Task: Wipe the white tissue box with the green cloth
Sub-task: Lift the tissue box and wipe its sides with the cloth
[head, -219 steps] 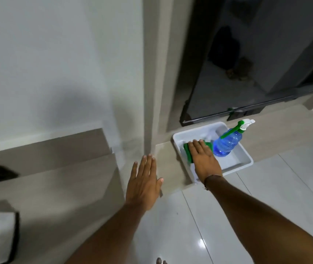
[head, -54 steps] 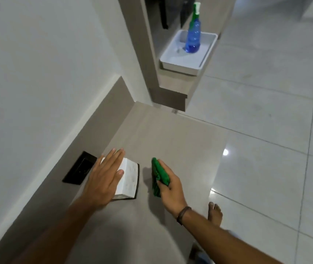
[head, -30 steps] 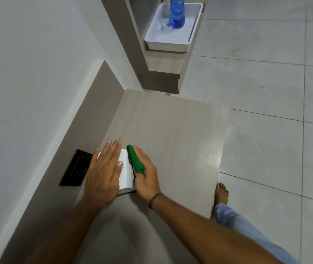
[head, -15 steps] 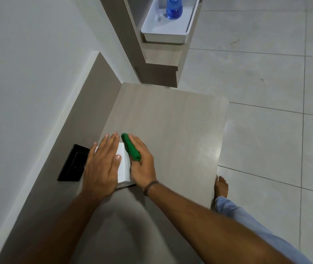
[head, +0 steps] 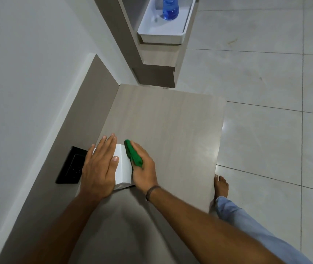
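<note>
The white tissue box (head: 123, 166) stands on the pale wooden counter (head: 170, 130), close to the wall side. My left hand (head: 99, 168) lies flat on top of it with the fingers spread, covering most of its top. My right hand (head: 144, 168) holds the folded green cloth (head: 132, 153) and presses it against the box's right side. Only a strip of the box's top and its near right corner show between the two hands.
A black socket plate (head: 71, 165) sits in the upstand just left of the box. Farther off, a white tray (head: 161, 36) with a blue spray bottle (head: 170, 6) rests on a higher shelf. The counter's right edge drops to tiled floor, where my bare foot (head: 221, 185) stands.
Over the last second my right hand with the green cloth has stayed against the box's right side, shifting only slightly along it. My left hand has stayed on top.
</note>
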